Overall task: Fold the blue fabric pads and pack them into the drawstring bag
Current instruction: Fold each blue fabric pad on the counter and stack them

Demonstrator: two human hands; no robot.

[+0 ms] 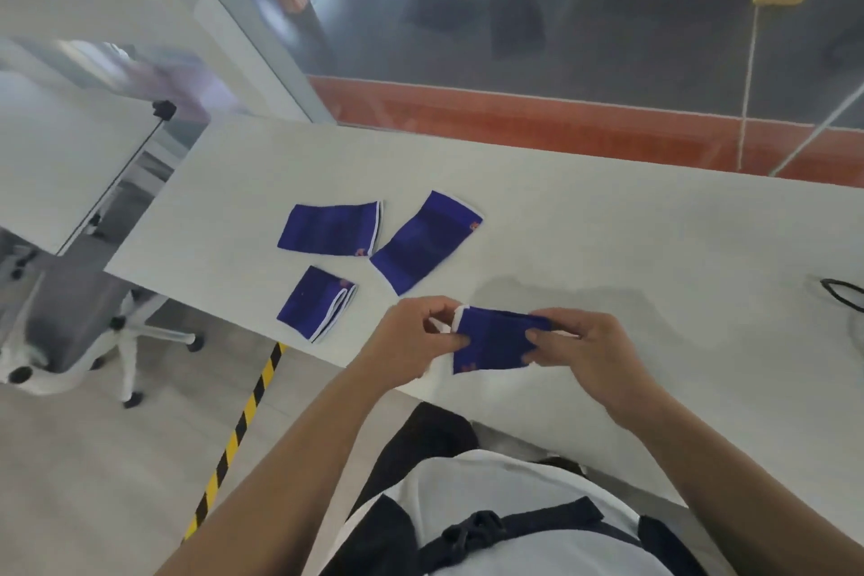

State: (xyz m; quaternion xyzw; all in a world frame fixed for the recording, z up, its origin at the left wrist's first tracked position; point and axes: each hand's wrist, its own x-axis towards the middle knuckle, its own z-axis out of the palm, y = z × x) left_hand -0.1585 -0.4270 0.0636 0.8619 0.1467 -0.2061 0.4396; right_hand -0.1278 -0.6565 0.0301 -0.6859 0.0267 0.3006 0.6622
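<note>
Left hand (pixel 411 341) and right hand (pixel 579 348) pinch opposite ends of one blue pad (pixel 495 341) above the white desk (pixel 608 239); three other pads (pixel 329 229) lie just beyond

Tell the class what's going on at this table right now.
A person is holding one blue pad between the left hand and right hand, just above the white table, apparently folding it. Three more blue pads lie on the table beyond the hands: one at far left, one beside it, one nearer. No drawstring bag is clearly visible.
</note>
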